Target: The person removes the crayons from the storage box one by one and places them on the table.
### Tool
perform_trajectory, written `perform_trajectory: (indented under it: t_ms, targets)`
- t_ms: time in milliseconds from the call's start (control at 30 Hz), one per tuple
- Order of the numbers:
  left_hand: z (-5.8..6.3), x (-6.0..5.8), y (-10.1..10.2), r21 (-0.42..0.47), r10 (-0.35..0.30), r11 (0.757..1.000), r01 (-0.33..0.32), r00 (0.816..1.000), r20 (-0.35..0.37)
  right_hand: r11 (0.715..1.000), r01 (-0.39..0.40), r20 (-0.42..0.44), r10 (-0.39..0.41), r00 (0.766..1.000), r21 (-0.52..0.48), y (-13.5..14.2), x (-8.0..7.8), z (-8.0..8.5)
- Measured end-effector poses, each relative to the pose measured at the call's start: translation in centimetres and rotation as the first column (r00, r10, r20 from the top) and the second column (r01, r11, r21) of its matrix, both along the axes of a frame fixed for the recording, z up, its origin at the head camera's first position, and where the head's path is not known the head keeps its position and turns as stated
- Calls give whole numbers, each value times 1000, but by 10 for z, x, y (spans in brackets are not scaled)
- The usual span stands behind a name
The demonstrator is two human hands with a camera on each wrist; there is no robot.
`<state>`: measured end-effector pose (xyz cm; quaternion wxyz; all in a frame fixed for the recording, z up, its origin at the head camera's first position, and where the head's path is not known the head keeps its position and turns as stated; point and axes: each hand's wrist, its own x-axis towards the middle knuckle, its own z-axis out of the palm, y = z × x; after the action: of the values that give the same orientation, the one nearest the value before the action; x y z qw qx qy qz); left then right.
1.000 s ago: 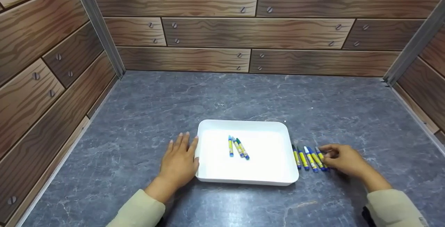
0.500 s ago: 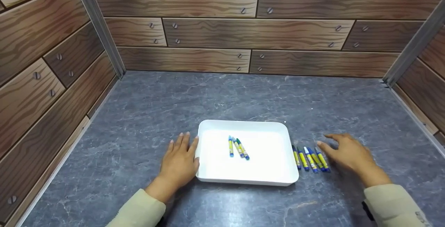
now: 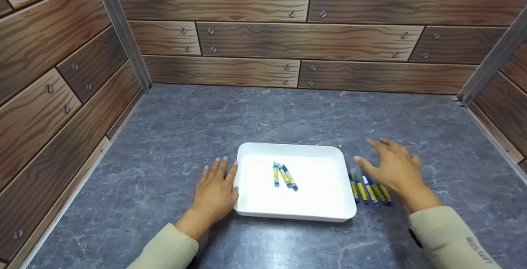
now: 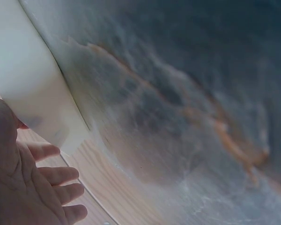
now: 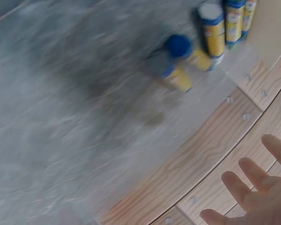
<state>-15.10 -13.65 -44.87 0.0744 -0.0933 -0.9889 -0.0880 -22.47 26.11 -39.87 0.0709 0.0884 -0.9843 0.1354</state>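
A white rectangular tray (image 3: pixel 321 195) stands on the table with three yellow-and-blue wrapped crayons (image 3: pixel 285 176) lying in it. My left hand (image 3: pixel 216 195) rests against the tray's left side, its fingers extended; the left wrist view shows the palm (image 4: pixel 14 187) beside the tray wall (image 4: pixel 33 79). To the right of the tray several more crayons (image 3: pixel 372 192) lie in a row. My right hand (image 3: pixel 397 170) hovers over their far ends, fingers spread and holding nothing. In the right wrist view these crayons (image 5: pixel 215 35) are apart from the fingers (image 5: pixel 236 187).
The grey marbled table (image 3: pixel 197 125) surrounds the tray. Wood-plank-patterned walls (image 3: pixel 255 40) enclose it at the back, left (image 3: pixel 45 125) and right, with grey corner strips (image 3: pixel 123 34).
My right hand has let go of the rightmost crayon in the row, lifted away, and moved leftward and farther back over the row, fingers spreading. My left hand stays at the tray.
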Motion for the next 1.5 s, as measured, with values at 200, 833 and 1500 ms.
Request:
perform_trajectory:
  t_ms: [200,833,1500]
  targets:
    - [-1,0,0,-3,-3,1000,3,1000,-4,999,-41,-17,42,999,15,-25,-3,2]
    - [-2,-1,1,-20,-2,1000,2,1000,-6,985,-154,24,153,988,81,-93,-9,-13]
    - [-1,-3,-1,-30,5,1000,-5,1000,2,940,-294,24,294,955,176,-134,-4,-33]
